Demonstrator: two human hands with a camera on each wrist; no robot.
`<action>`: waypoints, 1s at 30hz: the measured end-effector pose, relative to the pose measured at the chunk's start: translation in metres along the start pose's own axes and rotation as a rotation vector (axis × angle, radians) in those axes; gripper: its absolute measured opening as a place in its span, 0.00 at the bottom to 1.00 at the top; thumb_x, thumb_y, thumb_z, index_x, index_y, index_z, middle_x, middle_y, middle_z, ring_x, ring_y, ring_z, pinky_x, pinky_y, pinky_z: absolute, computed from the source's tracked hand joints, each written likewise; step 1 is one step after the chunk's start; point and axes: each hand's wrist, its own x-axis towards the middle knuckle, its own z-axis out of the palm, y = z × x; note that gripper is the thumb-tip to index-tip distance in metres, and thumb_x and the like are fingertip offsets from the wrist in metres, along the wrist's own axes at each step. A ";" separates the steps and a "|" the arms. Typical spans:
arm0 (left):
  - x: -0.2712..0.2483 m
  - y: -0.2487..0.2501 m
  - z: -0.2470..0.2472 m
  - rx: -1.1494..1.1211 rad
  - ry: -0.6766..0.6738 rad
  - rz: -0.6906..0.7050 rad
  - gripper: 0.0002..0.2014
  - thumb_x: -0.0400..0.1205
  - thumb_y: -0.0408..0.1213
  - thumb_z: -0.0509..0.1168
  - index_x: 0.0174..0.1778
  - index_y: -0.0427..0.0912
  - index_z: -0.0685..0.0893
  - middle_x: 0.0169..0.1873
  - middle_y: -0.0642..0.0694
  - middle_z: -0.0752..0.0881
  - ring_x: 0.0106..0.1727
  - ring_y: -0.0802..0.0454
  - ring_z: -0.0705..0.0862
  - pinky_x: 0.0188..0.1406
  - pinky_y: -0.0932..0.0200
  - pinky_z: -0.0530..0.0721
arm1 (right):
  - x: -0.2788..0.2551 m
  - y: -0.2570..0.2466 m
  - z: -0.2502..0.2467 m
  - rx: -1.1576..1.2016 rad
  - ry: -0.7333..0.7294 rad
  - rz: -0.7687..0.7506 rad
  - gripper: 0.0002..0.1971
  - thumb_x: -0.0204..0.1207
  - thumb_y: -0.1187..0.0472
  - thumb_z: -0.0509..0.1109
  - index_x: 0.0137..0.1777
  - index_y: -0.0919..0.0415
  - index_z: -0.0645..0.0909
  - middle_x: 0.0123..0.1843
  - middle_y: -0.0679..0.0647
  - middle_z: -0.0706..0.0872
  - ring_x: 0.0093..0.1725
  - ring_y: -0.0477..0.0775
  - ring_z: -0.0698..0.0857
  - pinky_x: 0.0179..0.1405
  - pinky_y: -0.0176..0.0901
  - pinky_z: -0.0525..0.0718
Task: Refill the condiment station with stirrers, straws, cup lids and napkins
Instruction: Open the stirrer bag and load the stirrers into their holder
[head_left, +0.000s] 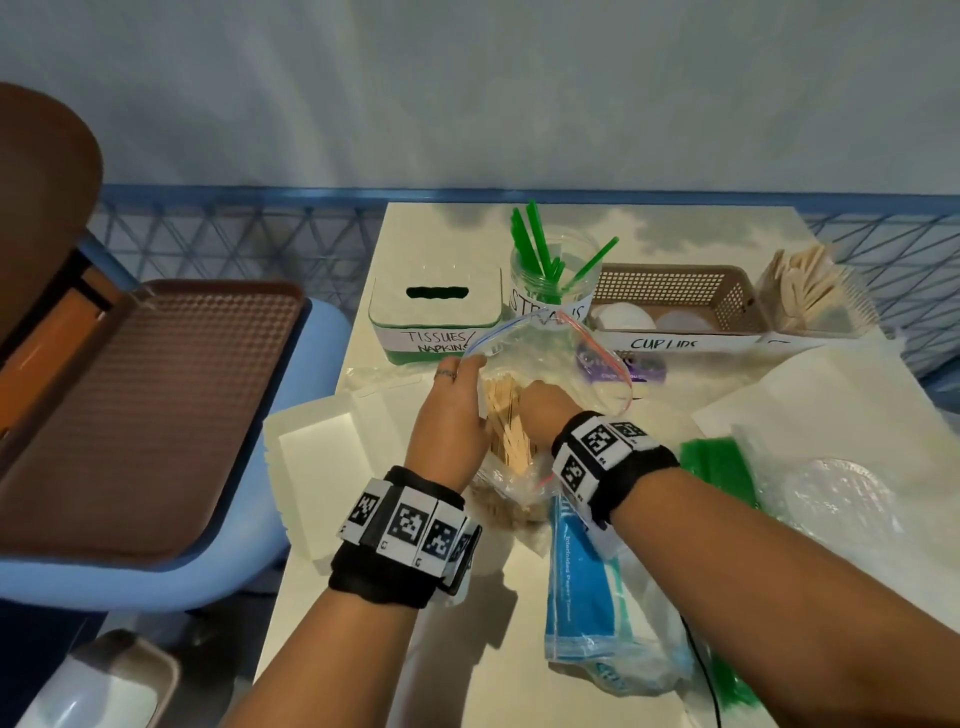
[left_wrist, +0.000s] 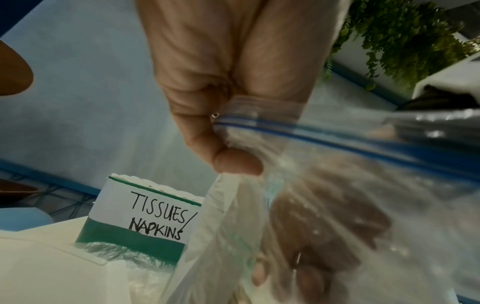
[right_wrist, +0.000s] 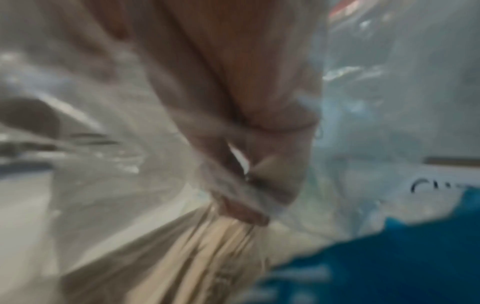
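A clear zip bag (head_left: 571, 353) of wooden stirrers (head_left: 506, 426) stands in the middle of the white table (head_left: 701, 228). My left hand (head_left: 457, 371) pinches the bag's rim (left_wrist: 259, 121) and holds the mouth wide. My right hand (head_left: 537, 402) is inside the bag; in the blurred right wrist view its curled fingers (right_wrist: 244, 211) close on the stirrer tops (right_wrist: 207, 257). Behind stand the tissues/napkins box (head_left: 436, 306), the straws jar (head_left: 550, 280), the cup lids basket (head_left: 675, 301) and a clear bin of stirrers (head_left: 810, 301).
An open white box (head_left: 322, 457) lies left of my hands. A blue paper towel pack (head_left: 582, 597), a green straw packet (head_left: 717, 467) and bagged clear lids (head_left: 841, 499) lie to the right. A brown tray (head_left: 145, 405) rests on a blue chair at left.
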 end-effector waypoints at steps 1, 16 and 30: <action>0.001 0.000 0.000 -0.001 -0.004 0.002 0.31 0.73 0.21 0.63 0.74 0.39 0.69 0.69 0.39 0.70 0.60 0.41 0.78 0.52 0.56 0.76 | 0.000 -0.001 0.002 0.002 0.010 0.009 0.18 0.84 0.68 0.51 0.70 0.74 0.70 0.71 0.67 0.74 0.71 0.63 0.74 0.69 0.46 0.71; 0.004 -0.004 -0.003 -0.006 -0.039 0.038 0.30 0.74 0.21 0.62 0.73 0.40 0.69 0.69 0.39 0.69 0.58 0.41 0.78 0.51 0.58 0.75 | 0.015 -0.026 0.027 0.129 0.010 0.263 0.35 0.77 0.45 0.61 0.75 0.70 0.61 0.73 0.65 0.69 0.71 0.61 0.72 0.70 0.48 0.72; 0.025 0.006 0.000 0.071 -0.039 0.078 0.32 0.78 0.22 0.54 0.76 0.55 0.67 0.73 0.37 0.65 0.59 0.39 0.79 0.56 0.50 0.81 | 0.004 0.006 0.006 0.351 -0.034 0.002 0.12 0.82 0.61 0.59 0.48 0.71 0.79 0.48 0.63 0.80 0.44 0.57 0.81 0.41 0.42 0.77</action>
